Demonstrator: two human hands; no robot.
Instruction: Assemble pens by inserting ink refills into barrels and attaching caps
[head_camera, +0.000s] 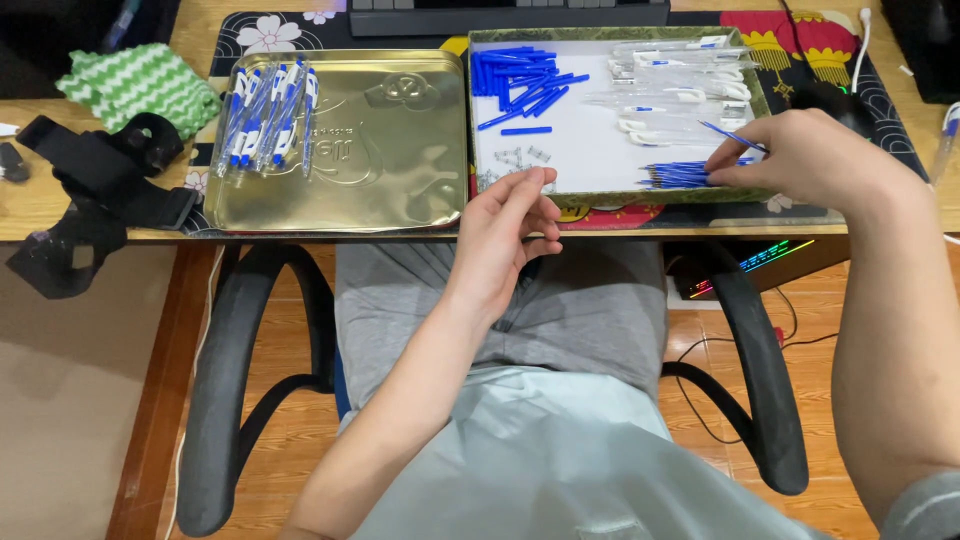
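While our right hand (800, 155) reaches into the shallow white-floored box (590, 150), its fingertips pinch together on a thin blue refill (730, 136), lifting one end above the bundle of blue refills (680, 176) that lies at the box's near right corner. Our left hand (505, 235) hovers just in front of the box's near edge, fingers loosely curled and apart, holding nothing that we can see. Inside the box, a heap of blue pen caps (520, 78) fills the far left corner, clear pen barrels (680, 80) lie along the far right side, and a few small springs (520, 160) sit near the front left. Just left of the box rests a gold metal tray (380, 160), with a cluster of assembled blue-and-clear pens (265, 115) at its far left corner. Further left of the box, well apart, we see a green and white knitted cloth (140, 85) and a black strap (90, 190). A keyboard (500, 15) lies beyond the box.
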